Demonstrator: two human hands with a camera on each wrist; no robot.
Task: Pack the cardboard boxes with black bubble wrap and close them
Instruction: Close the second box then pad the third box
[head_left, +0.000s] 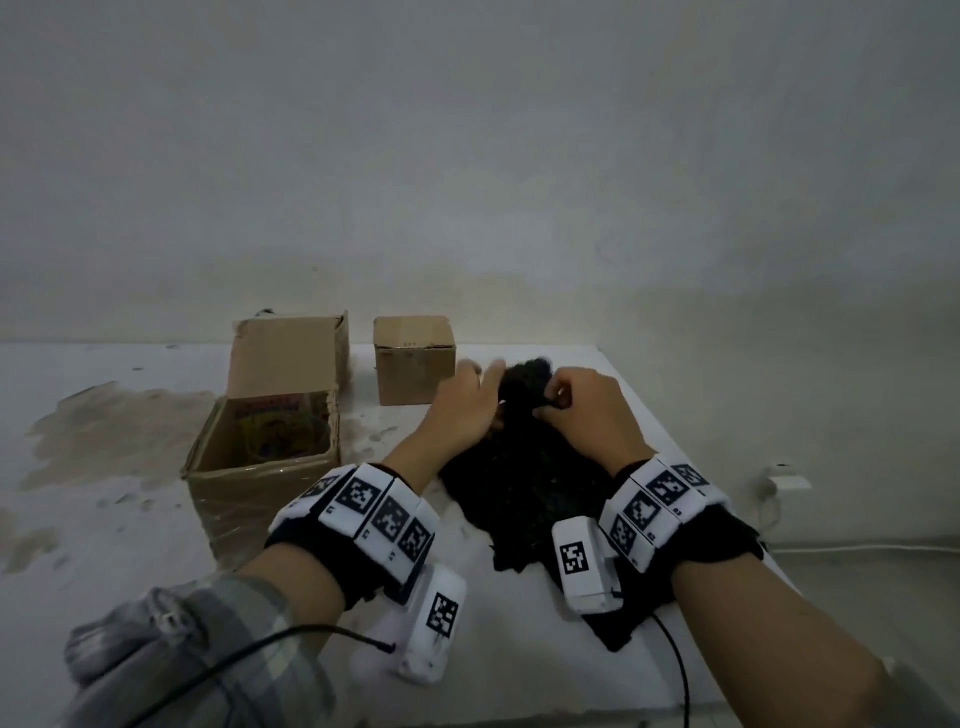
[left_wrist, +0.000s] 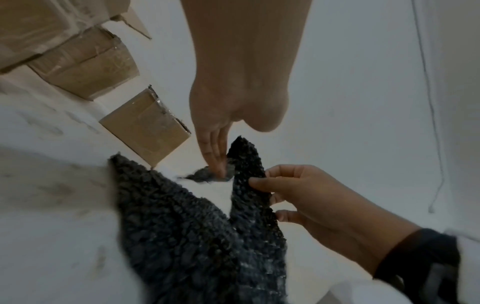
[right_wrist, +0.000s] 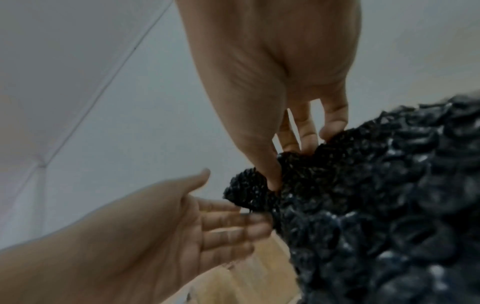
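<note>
A sheet of black bubble wrap (head_left: 524, 478) lies on the white table (head_left: 519, 649), its far end lifted between my hands. My right hand (head_left: 550, 405) pinches that raised edge with thumb and fingers (right_wrist: 275, 176). My left hand (head_left: 478, 379) is beside it with straight fingers (left_wrist: 215, 162) touching the wrap's tip. An open cardboard box (head_left: 260, 467) with colourful items inside stands to the left, its flap upright. A smaller closed cardboard box (head_left: 414, 358) stands behind my left hand by the wall.
Brownish stains (head_left: 119, 426) spread over the table's left part. The table's right edge (head_left: 691, 452) runs close to my right wrist. Past it, a white plug (head_left: 784, 480) with a cable hangs on the wall. A plain wall stands right behind the boxes.
</note>
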